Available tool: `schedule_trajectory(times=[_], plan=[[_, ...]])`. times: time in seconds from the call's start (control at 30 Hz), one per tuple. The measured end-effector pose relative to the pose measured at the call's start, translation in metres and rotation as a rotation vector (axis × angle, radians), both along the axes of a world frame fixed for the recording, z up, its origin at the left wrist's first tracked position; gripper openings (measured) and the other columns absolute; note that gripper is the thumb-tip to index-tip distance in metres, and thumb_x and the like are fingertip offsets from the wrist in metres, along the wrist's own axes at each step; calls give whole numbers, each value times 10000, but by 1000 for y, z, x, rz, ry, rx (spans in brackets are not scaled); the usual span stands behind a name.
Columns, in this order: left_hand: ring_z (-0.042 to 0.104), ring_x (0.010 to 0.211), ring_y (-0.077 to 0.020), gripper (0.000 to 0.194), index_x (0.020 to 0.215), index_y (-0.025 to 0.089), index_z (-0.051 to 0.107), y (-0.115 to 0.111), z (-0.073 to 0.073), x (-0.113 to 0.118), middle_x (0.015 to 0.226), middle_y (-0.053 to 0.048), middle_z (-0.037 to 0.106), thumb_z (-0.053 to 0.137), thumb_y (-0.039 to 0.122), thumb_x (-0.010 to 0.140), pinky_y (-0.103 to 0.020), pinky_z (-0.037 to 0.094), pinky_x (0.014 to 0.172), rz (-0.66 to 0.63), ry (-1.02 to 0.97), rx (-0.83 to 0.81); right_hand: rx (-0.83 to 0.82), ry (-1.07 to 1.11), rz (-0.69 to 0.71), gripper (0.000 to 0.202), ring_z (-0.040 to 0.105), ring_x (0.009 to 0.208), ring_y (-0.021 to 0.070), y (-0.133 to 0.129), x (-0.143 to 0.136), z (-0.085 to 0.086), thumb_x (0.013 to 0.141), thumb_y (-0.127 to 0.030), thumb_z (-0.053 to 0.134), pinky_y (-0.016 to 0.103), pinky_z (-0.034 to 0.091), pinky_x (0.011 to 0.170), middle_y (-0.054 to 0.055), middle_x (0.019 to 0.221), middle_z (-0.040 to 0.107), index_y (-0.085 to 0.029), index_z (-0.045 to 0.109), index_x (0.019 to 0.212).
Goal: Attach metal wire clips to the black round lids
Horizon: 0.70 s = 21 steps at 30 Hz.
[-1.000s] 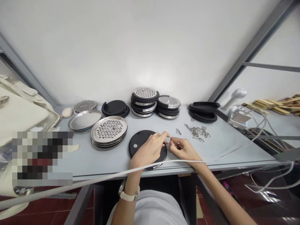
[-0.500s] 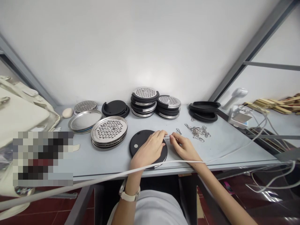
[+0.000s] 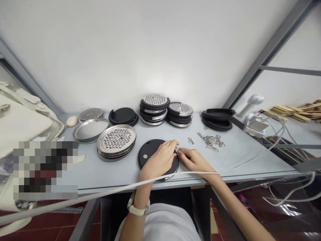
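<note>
A black round disc [image 3: 147, 150] with a small pale dot and a slot lies near the table's front edge. My left hand [image 3: 163, 155] rests across it, fingers curled over its right rim and gripping it. Close by on the right, my right hand [image 3: 192, 159] is closed in a pinch on a small metal wire clip [image 3: 177, 148], whose tip shows between the two hands. Fingers hide most of that clip. A loose clip [image 3: 191, 141] lies just behind my right hand, and a pile of such clips [image 3: 212, 140] is farther right.
Stacked round metal graters [image 3: 116, 140] and a plain metal disc [image 3: 91, 129] sit left. Behind stand graters in black holders [image 3: 154, 108], a second such stack [image 3: 180, 113] and black holders [image 3: 217, 118]. A white cable [image 3: 112, 189] crosses in front over my forearms.
My right hand has moved slightly left and down, closer to the disc's rim, with the wire clip in its pinch. My left hand has stayed on the disc.
</note>
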<state>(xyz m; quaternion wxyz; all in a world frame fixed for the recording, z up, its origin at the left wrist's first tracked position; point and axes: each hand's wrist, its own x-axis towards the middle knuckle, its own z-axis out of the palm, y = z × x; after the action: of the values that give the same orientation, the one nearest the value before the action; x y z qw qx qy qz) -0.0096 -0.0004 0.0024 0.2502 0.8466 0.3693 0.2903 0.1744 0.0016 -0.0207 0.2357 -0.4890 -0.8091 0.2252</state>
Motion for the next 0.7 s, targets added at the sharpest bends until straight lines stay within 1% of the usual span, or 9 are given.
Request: schedule_trajectory(times=[0.1, 0.27, 0.4, 0.5, 0.57, 0.7], plan=[[500, 1132, -193, 315, 1136, 225, 462, 0, 0, 0, 1131, -50, 566, 417, 52, 878, -365, 413, 994, -7, -1, -9, -10, 1, -5, 376, 392, 515, 106, 0, 0, 0, 945, -327, 350, 232, 304, 534, -31, 541, 435, -183, 436, 609], [515, 1110, -201, 308, 1144, 228, 460, 0, 1, 0, 1108, -51, 574, 412, 66, 887, -365, 423, 978, 0, 13, -30, -35, 35, 1, 421, 415, 514, 107, 0, 0, -1, 966, -361, 323, 233, 324, 546, -24, 548, 474, -179, 456, 611], [520, 1098, -204, 310, 1156, 227, 456, 0, 0, -1, 1103, -54, 567, 415, 73, 890, -361, 428, 971, 7, 31, -29, -56, 56, -5, 483, 462, 522, 111, 0, 0, -1, 985, -408, 279, 237, 339, 572, -18, 549, 504, -178, 460, 601], [522, 1089, -205, 306, 1157, 224, 453, 0, -1, -1, 1093, -56, 563, 415, 77, 891, -358, 431, 965, 11, 40, -32, -57, 64, -12, 503, 487, 535, 118, -1, 0, -1, 991, -407, 254, 243, 349, 599, -10, 552, 520, -178, 458, 593], [523, 1084, -205, 307, 1158, 224, 449, 0, -1, -1, 1088, -55, 562, 413, 77, 891, -356, 433, 961, 8, 44, -36, -41, 55, -7, 473, 463, 521, 115, 0, 1, -3, 987, -397, 270, 241, 338, 576, -15, 550, 502, -181, 458, 610], [525, 1075, -204, 300, 1149, 222, 443, 0, 0, -1, 1074, -55, 562, 396, 72, 894, -355, 434, 953, 6, 49, -31, 3, 23, -8, 347, 410, 506, 110, 2, 0, -5, 958, -360, 343, 233, 297, 525, -32, 565, 460, -184, 486, 695]])
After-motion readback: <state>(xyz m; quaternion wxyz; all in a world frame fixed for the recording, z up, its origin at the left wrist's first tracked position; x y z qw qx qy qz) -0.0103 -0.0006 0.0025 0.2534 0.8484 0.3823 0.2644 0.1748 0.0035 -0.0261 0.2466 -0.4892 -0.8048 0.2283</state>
